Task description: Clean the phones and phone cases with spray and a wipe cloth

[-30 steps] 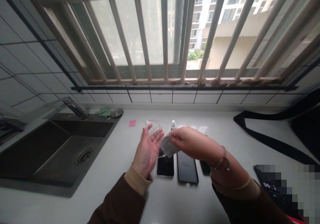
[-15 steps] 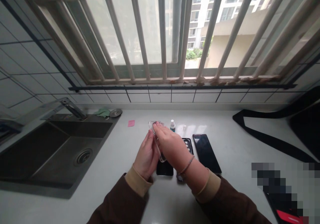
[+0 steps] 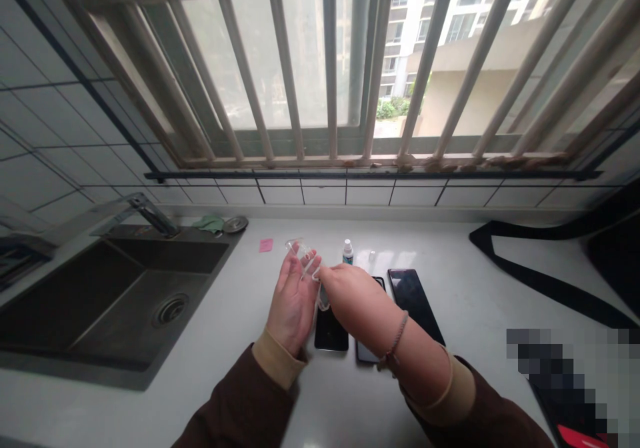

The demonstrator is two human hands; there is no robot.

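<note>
A clear phone case (image 3: 306, 257) is tilted in the air above the counter. Its lower part is hidden by my right hand. My left hand (image 3: 291, 305) supports it palm up, with the fingers curled behind it and showing through the plastic. My right hand (image 3: 356, 300) is closed at the case's right edge, back of the hand towards me, its fingertips mostly hidden. Below lies a black phone (image 3: 331, 335). Under my right forearm is another dark phone-shaped item (image 3: 367, 353), mostly covered. A larger black phone (image 3: 413, 295) lies to the right.
Behind my hands stand a small white-capped bottle (image 3: 348, 253) and a small clear piece (image 3: 372, 256). A pink note (image 3: 265, 245) lies further left. The sink (image 3: 210, 288) with its faucet (image 3: 155, 215) takes up the left. A black strap (image 3: 540, 285) lies at right.
My right hand has drawn back from the top of the clear case to its lower right edge, uncovering its upper part. The left fingers now show through the plastic.
</note>
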